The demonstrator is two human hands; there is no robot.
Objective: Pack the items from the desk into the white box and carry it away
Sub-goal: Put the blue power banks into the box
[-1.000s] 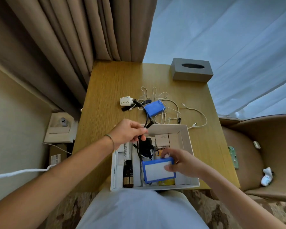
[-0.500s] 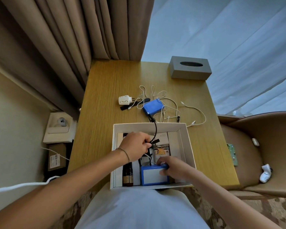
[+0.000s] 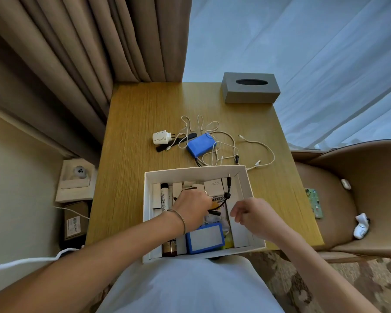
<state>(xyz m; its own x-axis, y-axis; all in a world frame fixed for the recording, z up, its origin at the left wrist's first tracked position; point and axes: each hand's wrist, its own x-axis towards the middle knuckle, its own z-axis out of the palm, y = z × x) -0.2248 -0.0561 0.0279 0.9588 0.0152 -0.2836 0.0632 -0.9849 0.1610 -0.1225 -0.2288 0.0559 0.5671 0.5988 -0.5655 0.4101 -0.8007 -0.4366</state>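
Observation:
The white box [image 3: 191, 171] sits at the desk's near edge, holding small cartons, a dark bottle and a blue-framed pack [image 3: 205, 238]. My left hand [image 3: 193, 207] is inside the box, shut on a black cable [image 3: 228, 193] whose plug end sticks up toward the far right corner. My right hand [image 3: 252, 214] hovers over the box's right side, fingers apart and holding nothing. Beyond the box on the desk lie a blue battery pack [image 3: 200, 145], a white charger plug [image 3: 160, 137] and tangled white cables [image 3: 253, 152].
A grey tissue box [image 3: 250, 91] stands at the desk's far right corner. Curtains hang behind and left of the desk. A tan chair [image 3: 357, 199] with small items on its seat is at the right. Boxes and a white cord sit on the floor to the left.
My left hand has pushed the black cable down into the box. My right hand has let go of the blue-framed pack, which now lies flat in the box, and lifted to the right.

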